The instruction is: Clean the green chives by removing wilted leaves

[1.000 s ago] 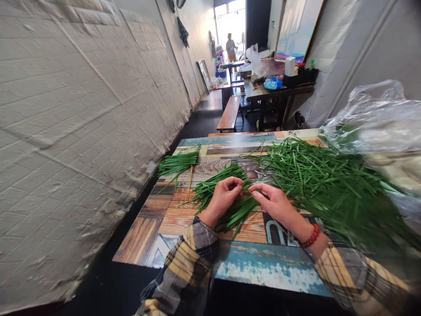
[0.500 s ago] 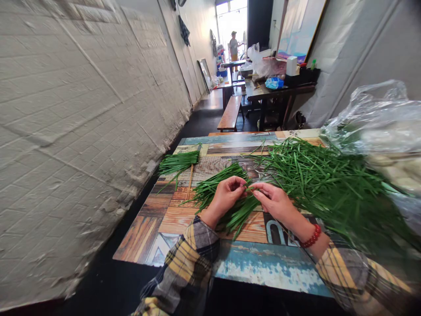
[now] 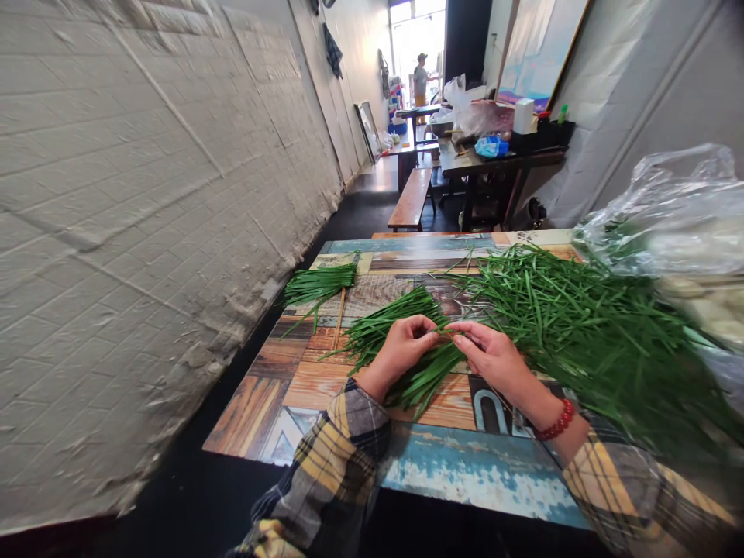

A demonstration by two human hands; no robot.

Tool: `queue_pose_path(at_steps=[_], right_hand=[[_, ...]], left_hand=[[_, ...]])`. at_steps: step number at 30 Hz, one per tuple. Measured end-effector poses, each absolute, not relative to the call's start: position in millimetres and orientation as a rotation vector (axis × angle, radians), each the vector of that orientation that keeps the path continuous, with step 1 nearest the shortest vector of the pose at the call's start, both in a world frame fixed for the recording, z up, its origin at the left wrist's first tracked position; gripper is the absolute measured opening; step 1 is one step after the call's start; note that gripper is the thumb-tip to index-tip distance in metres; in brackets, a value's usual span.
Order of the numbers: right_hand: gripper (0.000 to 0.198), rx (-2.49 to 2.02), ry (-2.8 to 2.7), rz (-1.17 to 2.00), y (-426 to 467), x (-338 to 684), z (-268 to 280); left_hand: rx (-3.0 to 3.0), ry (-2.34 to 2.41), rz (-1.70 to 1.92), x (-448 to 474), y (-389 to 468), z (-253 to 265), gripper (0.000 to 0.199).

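Beneath my hands lies a bunch of garlic chives (image 3: 384,325), fanned across the table with its blades pointing left and toward me. My left hand (image 3: 408,345) pinches a green chive blade at the bunch's right end. Close beside it, nearly touching fingertips, my right hand (image 3: 494,356) is closed on a thin skewer, largely hidden; a thin line runs back under the palm. To the right spreads a big loose heap of chives (image 3: 558,302). A smaller, neat bunch of chives (image 3: 321,284) sits at the far left, with thin wooden skewers (image 3: 339,318) beside it.
The patterned wood table (image 3: 325,387) stands near a white brick wall (image 3: 145,194). A clear plastic bag (image 3: 668,209) with pale contents bulges at the right. Beyond are a bench (image 3: 411,198), a dark table (image 3: 482,160) with bags and boxes, and a person (image 3: 420,81) near the doorway.
The view has shifted slightly, so everything sits a little further right. Both hands stay together at the bunch, with only small finger movements.
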State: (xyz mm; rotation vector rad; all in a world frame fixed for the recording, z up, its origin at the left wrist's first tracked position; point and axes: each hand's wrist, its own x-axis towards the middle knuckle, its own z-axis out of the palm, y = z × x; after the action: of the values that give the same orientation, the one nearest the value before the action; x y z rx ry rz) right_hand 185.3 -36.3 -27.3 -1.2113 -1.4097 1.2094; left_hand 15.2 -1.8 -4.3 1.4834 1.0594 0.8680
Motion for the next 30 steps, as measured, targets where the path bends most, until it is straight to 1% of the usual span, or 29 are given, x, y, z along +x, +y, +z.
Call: queue_pose_path(at_steps=[5,24,30], right_hand=[[0.034,-1.171,-1.461,1.236,-36.9,183.5,-25.6],[0.034,-1.168,-1.449,1.183,-36.6,182.9,-24.5],[0.036,-1.178,-1.456,1.163,-37.0,183.5,-25.6]], left_hand=[[1.457,1.065,0.927,16.2,-1.6,-5.7,0.018],[1.469,1.098,0.971,18.6,-3.1,-4.9,0.013],[1.498,1.113,0.986,18.7,-2.1,-5.3,0.014]])
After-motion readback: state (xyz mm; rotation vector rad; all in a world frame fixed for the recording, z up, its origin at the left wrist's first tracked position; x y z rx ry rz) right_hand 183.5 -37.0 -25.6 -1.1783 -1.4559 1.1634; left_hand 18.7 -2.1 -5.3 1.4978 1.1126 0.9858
